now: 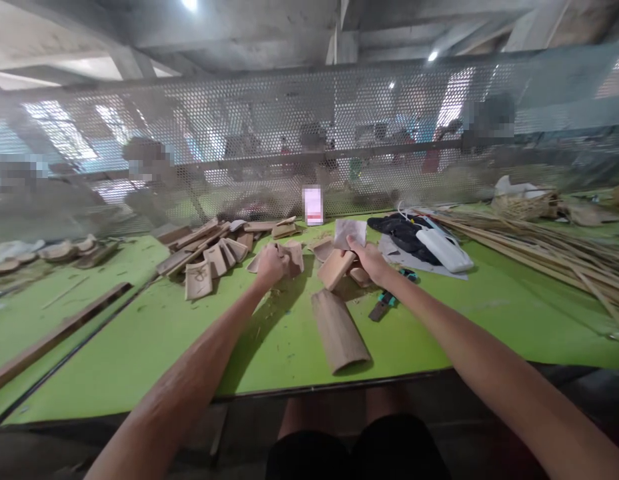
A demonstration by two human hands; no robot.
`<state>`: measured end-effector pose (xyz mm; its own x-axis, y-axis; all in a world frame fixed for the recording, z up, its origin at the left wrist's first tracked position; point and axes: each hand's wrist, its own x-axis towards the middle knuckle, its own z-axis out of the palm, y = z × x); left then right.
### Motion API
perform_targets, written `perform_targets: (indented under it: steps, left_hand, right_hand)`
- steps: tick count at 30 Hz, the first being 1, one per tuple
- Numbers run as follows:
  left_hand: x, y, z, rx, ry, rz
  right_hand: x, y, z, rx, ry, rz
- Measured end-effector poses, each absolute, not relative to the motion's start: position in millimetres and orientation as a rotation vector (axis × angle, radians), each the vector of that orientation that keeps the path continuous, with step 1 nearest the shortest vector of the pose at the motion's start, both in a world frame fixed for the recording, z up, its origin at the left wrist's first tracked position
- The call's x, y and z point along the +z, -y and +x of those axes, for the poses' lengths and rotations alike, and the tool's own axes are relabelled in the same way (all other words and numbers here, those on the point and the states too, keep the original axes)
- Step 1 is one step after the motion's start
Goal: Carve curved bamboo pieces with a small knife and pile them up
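Centrally, our right hand pinches a pale sheet at its edge, presumably for control. Our left hand curls at a bamboo piece; its grip we cannot tell.

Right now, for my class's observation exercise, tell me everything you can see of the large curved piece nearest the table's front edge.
The large curved piece, brown with faint lengthwise streaks, looks like bamboo. It lies convex side up, its near end showing an arched rim, aslant on the green tabletop close to the front edge, left of the teal-and-black tool. Its underside is mostly hidden. Neither the left hand nor the right hand touches it.
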<state>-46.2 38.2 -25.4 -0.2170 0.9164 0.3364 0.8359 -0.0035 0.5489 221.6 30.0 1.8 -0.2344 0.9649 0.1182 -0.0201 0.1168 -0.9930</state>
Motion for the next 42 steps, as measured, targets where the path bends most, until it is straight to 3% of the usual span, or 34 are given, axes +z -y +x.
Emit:
perform_targets:
  steps: [6, 10, 18, 28, 42]
  left_hand:
    - [-22.5, -30.5, -38.6, 1.092, -2.144, 2.017]
    - [-4.0, -22.7, -18.8, 1.320, -1.907, 2.254]
    - [9.1, -0.4, 29.1, 0.875, -1.097, 1.860]
    - [-7.8, -18.9, 27.8, 1.164, -1.189, 0.925]
    - [-7.9, -8.9, 36.4, 1.288, -0.978, 0.887]
  right_hand:
    - [3.2, -23.8, 220.6, 1.361, 1.429, -0.883]
    - [1.6, -23.3, 219.6, 1.402, 1.424, -0.884]
    - [-3.7, -22.5, 212.8, 1.503, 1.397, -0.756]
    - [-6.2, -28.5, 215.3, 0.886, 1.665, -0.951]
    - [-0.4, -20.1, 210.4, 0.606, 1.942, -1.195]
